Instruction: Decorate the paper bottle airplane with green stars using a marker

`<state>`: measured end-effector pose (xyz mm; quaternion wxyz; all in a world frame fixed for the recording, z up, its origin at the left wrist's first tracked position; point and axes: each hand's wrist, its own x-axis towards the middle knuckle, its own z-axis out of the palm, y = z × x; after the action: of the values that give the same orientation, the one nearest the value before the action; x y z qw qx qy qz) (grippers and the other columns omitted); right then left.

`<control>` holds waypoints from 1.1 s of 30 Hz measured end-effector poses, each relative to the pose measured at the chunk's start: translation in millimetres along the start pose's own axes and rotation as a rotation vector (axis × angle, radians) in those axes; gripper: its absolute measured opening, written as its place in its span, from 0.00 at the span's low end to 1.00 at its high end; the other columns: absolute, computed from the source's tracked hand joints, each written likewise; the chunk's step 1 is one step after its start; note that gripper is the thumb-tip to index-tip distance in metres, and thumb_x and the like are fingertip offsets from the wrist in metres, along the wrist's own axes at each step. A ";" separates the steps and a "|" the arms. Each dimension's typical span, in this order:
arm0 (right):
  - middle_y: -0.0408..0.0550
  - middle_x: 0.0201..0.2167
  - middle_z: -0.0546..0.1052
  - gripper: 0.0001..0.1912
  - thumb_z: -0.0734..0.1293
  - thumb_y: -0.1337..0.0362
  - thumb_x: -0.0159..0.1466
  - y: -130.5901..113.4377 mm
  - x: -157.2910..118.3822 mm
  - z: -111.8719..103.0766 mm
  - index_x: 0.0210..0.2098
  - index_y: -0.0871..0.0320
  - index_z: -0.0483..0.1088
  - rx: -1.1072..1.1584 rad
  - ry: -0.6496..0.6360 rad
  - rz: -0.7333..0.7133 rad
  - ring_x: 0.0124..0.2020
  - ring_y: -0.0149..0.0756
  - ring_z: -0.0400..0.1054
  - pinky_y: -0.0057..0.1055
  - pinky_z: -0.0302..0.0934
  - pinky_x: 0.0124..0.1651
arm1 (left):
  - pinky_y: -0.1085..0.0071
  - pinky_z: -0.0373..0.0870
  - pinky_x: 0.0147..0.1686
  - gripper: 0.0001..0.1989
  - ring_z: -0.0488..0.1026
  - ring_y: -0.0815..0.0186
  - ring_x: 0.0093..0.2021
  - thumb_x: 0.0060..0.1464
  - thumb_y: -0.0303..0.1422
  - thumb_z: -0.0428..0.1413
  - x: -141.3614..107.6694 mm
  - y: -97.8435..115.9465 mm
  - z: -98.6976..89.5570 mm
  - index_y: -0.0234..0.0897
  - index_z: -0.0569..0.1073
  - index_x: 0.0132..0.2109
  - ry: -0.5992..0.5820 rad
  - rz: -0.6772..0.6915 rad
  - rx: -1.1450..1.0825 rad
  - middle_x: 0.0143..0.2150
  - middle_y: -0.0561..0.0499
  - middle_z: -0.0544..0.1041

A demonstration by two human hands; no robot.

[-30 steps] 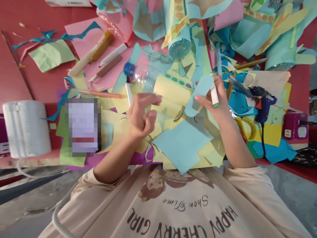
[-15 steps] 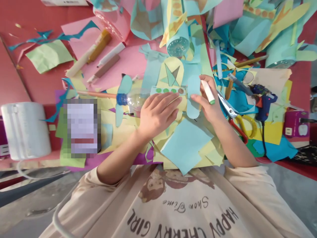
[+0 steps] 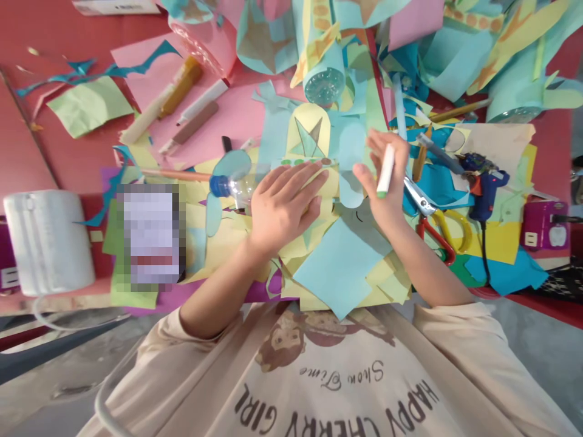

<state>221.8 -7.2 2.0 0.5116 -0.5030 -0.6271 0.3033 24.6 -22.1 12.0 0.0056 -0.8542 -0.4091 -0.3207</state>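
A clear plastic bottle (image 3: 239,187) lies sideways on the papers, with a blue cap (image 3: 220,186) and light-blue propeller-like paper blades (image 3: 232,164) at its left end. My left hand (image 3: 286,206) rests flat over the bottle, fingers stretched out, hiding much of it. Yellow paper with a star drawing (image 3: 310,132) stands out above the fingers, beside a strip of green and brown dots (image 3: 299,162). Across the right end is a rounded light-blue paper strip (image 3: 351,164). Just right of it, my right hand (image 3: 389,170) holds a white marker (image 3: 386,170) with a green end, thumb spread away from the fingers.
Scissors (image 3: 428,209) and a glue gun (image 3: 485,194) lie at the right among paper scraps. Several markers (image 3: 200,102) are on pink paper at the upper left. A phone-like device (image 3: 152,233) and a white case (image 3: 49,241) sit at the left. Paper-wrapped bottles (image 3: 324,82) stand behind.
My right hand has let go of the light-blue strip and drawn slightly right, the marker turning more upright. Under my left hand the bottle has rolled a little; its blades and dotted strip are tilted differently.
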 end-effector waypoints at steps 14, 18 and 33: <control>0.41 0.41 0.74 0.11 0.59 0.56 0.65 -12.6 -9.5 -0.7 0.48 0.42 0.62 -0.081 0.146 -0.369 0.20 0.27 0.64 0.30 0.61 0.19 | 0.63 0.69 0.51 0.17 0.72 0.62 0.53 0.58 0.28 0.47 40.6 -12.3 -14.6 0.43 0.71 0.52 -0.353 -0.279 -0.018 0.55 0.55 0.73; 0.40 0.29 0.74 0.12 0.56 0.51 0.65 -27.0 -6.9 -12.6 0.43 0.44 0.65 0.048 0.097 -0.146 0.19 0.28 0.65 0.28 0.55 0.16 | 0.58 0.67 0.52 0.15 0.70 0.57 0.55 0.59 0.34 0.50 28.8 -3.6 -20.7 0.45 0.69 0.53 -0.326 -0.198 -0.017 0.57 0.51 0.71; 0.36 0.17 0.69 0.13 0.65 0.57 0.61 -23.2 1.4 -33.5 0.23 0.55 0.68 0.297 -0.016 0.021 0.15 0.22 0.61 0.23 0.53 0.16 | 0.64 0.67 0.53 0.17 0.70 0.63 0.57 0.58 0.25 0.51 2.1 6.9 10.4 0.45 0.66 0.53 0.007 0.072 0.040 0.56 0.49 0.73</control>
<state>246.1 -17.5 33.1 0.5722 -0.4261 -0.5739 0.4020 36.0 -22.4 6.7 0.0354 -0.8670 -0.3844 -0.3151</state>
